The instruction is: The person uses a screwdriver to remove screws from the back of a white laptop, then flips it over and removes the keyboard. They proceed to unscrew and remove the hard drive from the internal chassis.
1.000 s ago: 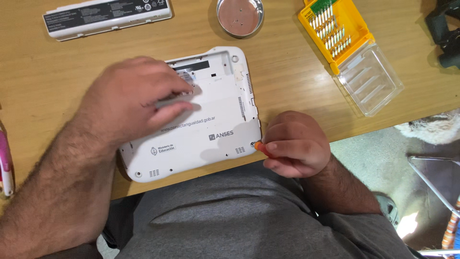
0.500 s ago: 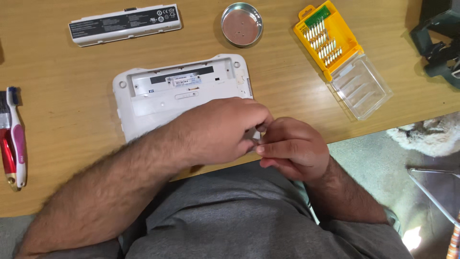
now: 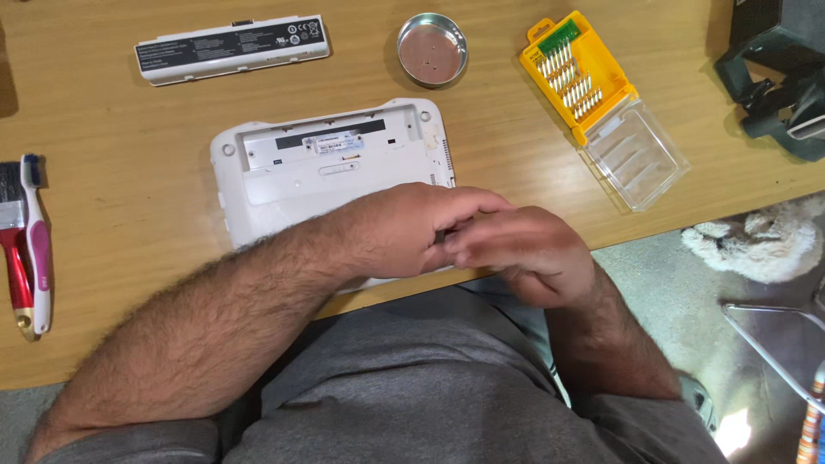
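Broadly, we saw a wooden table (image 3: 129,283) filling most of the view, and on it, near its front edge, lay a small white laptop (image 3: 326,172) turned upside down with its battery bay bare along the far side. Our left hand (image 3: 412,228) rested on the near right corner of that laptop, its fingers curled down and meeting the right hand (image 3: 524,253), which hung over the table's front edge just beside the same corner. The fingers of both hands were bent and pressed together around something small and dark between them; we could not tell what it was, nor which hand actually held it. Beyond the laptop, a long white battery pack (image 3: 232,49) lay flat near the table's far edge, well apart from the hands. To the right of the laptop sat a yellow case of screwdriver bits (image 3: 577,76) with its clear lid (image 3: 634,155) swung open toward the near side. At the far left edge lay a paintbrush with a red handle (image 3: 15,258), and touching it a white and pink toothbrush (image 3: 36,249). Between the battery pack and the bit case stood a small round metal dish (image 3: 432,49) holding a few tiny screws.
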